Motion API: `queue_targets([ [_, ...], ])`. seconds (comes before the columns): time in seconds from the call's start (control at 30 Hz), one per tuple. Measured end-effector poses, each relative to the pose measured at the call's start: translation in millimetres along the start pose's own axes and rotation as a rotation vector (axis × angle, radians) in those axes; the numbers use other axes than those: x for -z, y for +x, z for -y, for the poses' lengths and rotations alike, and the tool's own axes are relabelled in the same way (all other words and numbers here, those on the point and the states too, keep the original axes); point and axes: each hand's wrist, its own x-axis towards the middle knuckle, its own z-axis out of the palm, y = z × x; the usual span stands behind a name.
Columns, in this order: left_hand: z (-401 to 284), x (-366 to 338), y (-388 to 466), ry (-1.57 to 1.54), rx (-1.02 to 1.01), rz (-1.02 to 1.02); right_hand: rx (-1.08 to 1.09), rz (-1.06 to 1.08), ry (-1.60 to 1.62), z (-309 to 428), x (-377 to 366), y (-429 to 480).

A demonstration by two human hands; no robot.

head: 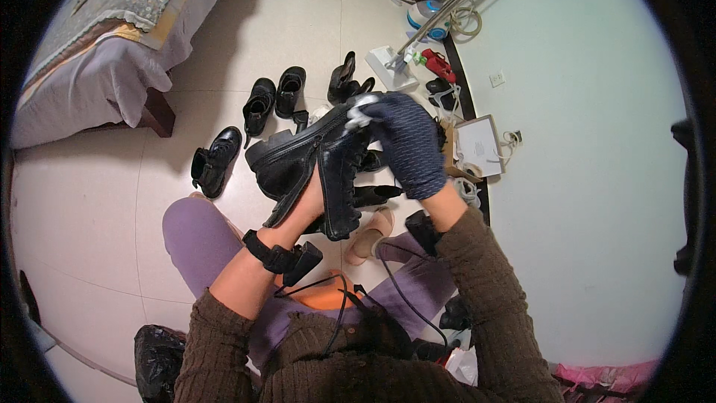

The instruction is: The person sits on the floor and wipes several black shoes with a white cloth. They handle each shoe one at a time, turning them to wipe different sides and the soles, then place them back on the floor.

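A black leather ankle boot [285, 170] with laces and a side zip is held up in front of me, its sole tilted toward the upper left. My left hand [313, 193] is pushed into the boot's opening and supports it from inside; the fingers are hidden. In a dark blue patterned glove, my right hand [411, 143] pinches a crumpled white cloth or tissue [361, 113] against the boot's toe end. Black straps with small devices sit at both wrists, and a thin black cable hangs between them.
Several black shoes stand on the tiled floor, among them a lace-up boot [218, 159] and a pair [260, 103] behind it. An open cardboard box [464, 159], a vacuum cleaner [430, 17] and its floor head [389, 67] lie along the right wall. A bed [106, 78] is upper left.
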Motion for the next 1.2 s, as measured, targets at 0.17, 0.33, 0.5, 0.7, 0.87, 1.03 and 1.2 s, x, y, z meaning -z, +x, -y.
queue_targets([
  [0.17, 8.2, 3.4, -15.1, 0.684, -0.078, -0.070, 0.140, 0.316, -0.102, 21.5, -16.8, 9.0],
  [0.33, 3.9, 3.0, -0.8, 0.122, 0.113, -0.063, 0.133, 0.152, -0.116, -2.7, 10.2, 19.2],
  [0.5, -1.5, 7.3, 4.2, -0.114, 0.150, 0.004, -0.013, -0.040, -0.121, -32.1, 17.8, 14.7],
  [0.7, -30.4, 5.3, 4.2, -0.526, 0.085, 0.127, -0.057, -0.142, -0.101, -18.2, -2.7, -11.3],
  [0.87, -50.1, -0.9, 8.2, -0.615, 0.153, 0.045, -0.109, -0.098, 0.095, 5.8, -20.5, -42.6],
  [1.03, -27.9, 1.3, 5.9, -0.426, 0.124, 0.080, 0.013, -0.101, -0.012, -8.3, -23.9, -28.9],
  [1.2, -1.5, 6.9, 10.1, -0.233, 0.030, 0.020, 0.010, -0.185, -0.073, -17.0, -24.3, 3.5],
])
